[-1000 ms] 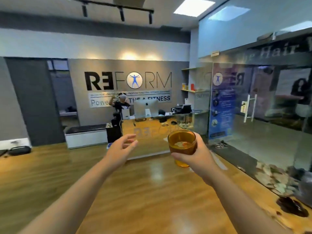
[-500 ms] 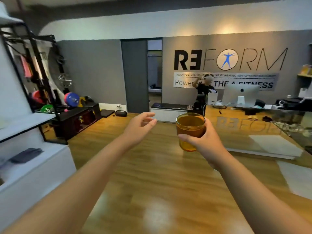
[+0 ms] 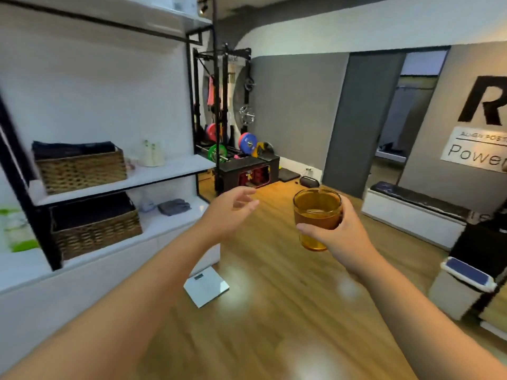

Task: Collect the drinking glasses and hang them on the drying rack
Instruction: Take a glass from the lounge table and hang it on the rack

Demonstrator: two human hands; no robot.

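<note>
R hand (image 3: 338, 237) at center-right of frame, fingers (image 3: 310, 231) wrapped round amber glass (image 3: 317, 215), held upright in the air above the wood floor (image 3: 274, 311). L hand (image 3: 229, 212) mid-frame, empty, fingers loosely spread. Shelf w/ wicker baskets (image 3: 82, 168) at left.

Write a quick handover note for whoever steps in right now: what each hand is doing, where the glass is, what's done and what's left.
Right hand: wrapped around an amber glass, held upright at chest height over the wooden floor.
Left hand: empty, fingers loosely open, held out in front.
Done: one glass collected.
Left: no drying rack is in view, so it has yet to be found; hang this glass there, then fetch any others. None are visible here.
Nearby: white shelves with wicker baskets on the left, a bathroom scale on the floor ahead. Step around it.
</note>
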